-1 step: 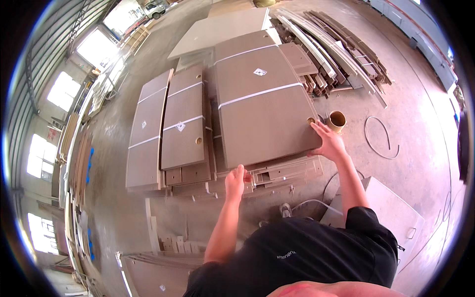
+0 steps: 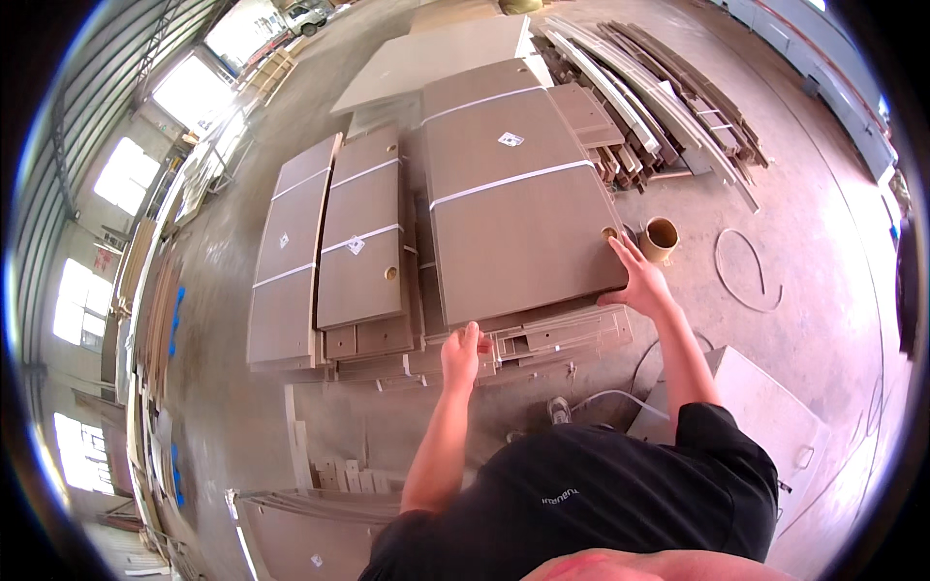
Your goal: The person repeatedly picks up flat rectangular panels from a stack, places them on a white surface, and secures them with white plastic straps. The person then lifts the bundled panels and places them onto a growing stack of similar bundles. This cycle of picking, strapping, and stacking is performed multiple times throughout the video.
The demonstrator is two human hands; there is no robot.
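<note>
A large brown panel [image 2: 518,223] with white straps and a small label lies on top of a stack in front of me. My left hand [image 2: 461,354] is at its near edge, thumb up and fingers curled; part of the grip is hidden. At the near right corner, my right hand [image 2: 641,281] touches the panel with its fingers spread along the right side and its thumb by the front edge. A round hole [image 2: 608,233] in the panel sits just beyond those fingertips.
Narrower strapped panels [image 2: 360,237] lie to the left. A cardboard tube [image 2: 661,235] stands right of the stack, near a loose hose [image 2: 751,271] on the floor. Long strips [image 2: 659,97] are piled at far right. A pale board [image 2: 746,416] lies beside me.
Both hands stay at the panel's edges; the view has shifted very slightly.
</note>
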